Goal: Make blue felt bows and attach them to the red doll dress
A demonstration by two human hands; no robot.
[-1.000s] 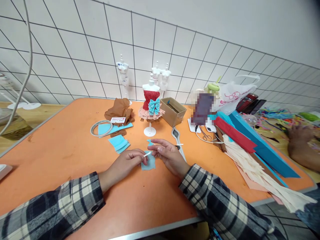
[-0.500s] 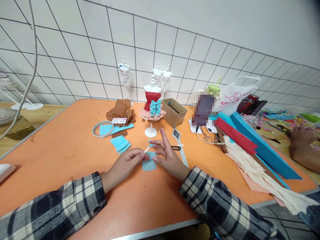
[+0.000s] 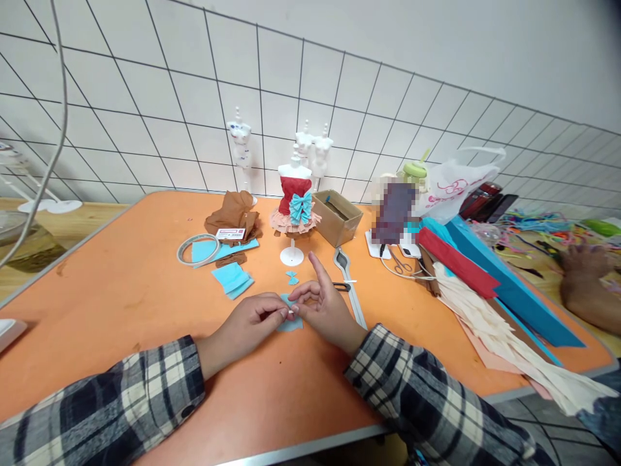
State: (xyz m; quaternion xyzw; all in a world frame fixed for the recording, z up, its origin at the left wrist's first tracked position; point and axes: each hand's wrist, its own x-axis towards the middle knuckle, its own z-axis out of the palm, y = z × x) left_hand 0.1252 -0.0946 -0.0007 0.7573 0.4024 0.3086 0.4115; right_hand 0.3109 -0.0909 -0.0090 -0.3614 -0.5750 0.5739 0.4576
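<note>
My left hand (image 3: pixel 252 323) is closed in a pinch on a small white strip (image 3: pixel 291 312), most of which is hidden by the fingers. My right hand (image 3: pixel 324 316) pinches the strip's other end between thumb and a fingertip, its index finger raised. Under the fingertips lies a light blue paper square (image 3: pixel 292 325), partly covered. Just beyond the hands rests a little blue paper bow (image 3: pixel 292 278). Behind it stands a small dress-form mannequin (image 3: pixel 295 184) in a red top and pink ruffled skirt, with blue bows at its side.
On the left lie folded blue paper (image 3: pixel 231 279), a tape roll (image 3: pixel 198 250) and crumpled brown paper (image 3: pixel 233 213). A cardboard box (image 3: pixel 338 220), a grey zipper-like strip (image 3: pixel 356 304), a black-handled tool (image 3: pixel 343 287) and crepe paper rolls (image 3: pixel 458 262) are to the right. Another person's hand (image 3: pixel 587 268) shows far right.
My right hand has come down and closed on the white strip with my left, which moved slightly right. The small bow behind them is now uncovered.
</note>
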